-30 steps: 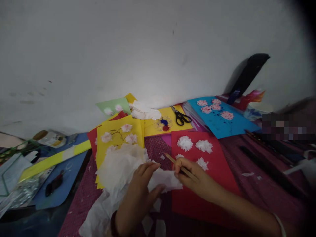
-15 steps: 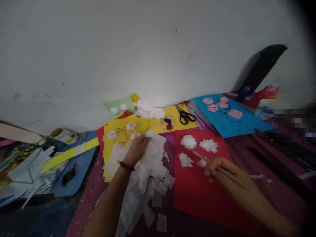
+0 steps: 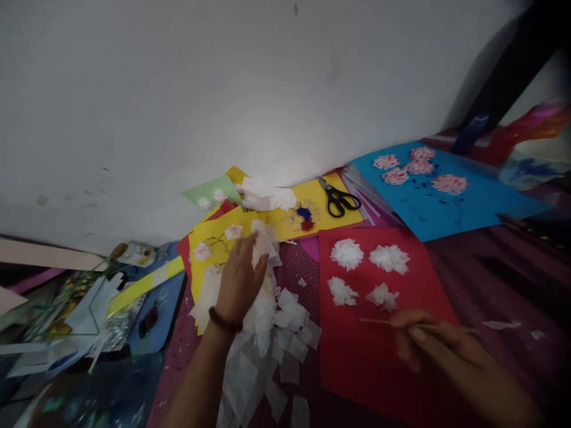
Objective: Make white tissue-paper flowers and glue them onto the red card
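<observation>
Seen from the worn head camera, a person works with two bare hands over a craft-strewn, maroon-covered table (image 3: 468, 261) beside a pale wall (image 3: 200, 89). At lower right, the right hand (image 3: 446, 348), blurred, is closed on a thin stick (image 3: 377, 321), whose tip points left above a red sheet (image 3: 357, 351). On that sheet, right of center, four white paper flowers (image 3: 347, 254) sit in two rows, the lower right one nearest the stick. Left of center, the left hand (image 3: 238, 276), a dark bracelet (image 3: 225, 321) at its wrist, has its thumb apart from its fingers beside crumpled white tissue (image 3: 263, 315); I cannot tell whether the fingertips touch it. Loose tissue squares (image 3: 289, 370) spread across the lower center. Behind the hand lies a yellow sheet (image 3: 200, 233) bearing pale pink flowers (image 3: 233, 232) on drawn stems. Black-handled scissors (image 3: 336, 205) rest on more yellow paper (image 3: 328, 223) above center. At upper right, a blue sheet (image 3: 392, 205) carries pink-and-white blooms (image 3: 449, 184), a cup (image 3: 530, 165) beyond it at the frame's edge. A jar (image 3: 134, 254) lies on its side at left, near a yellow strip (image 3: 143, 291).
</observation>
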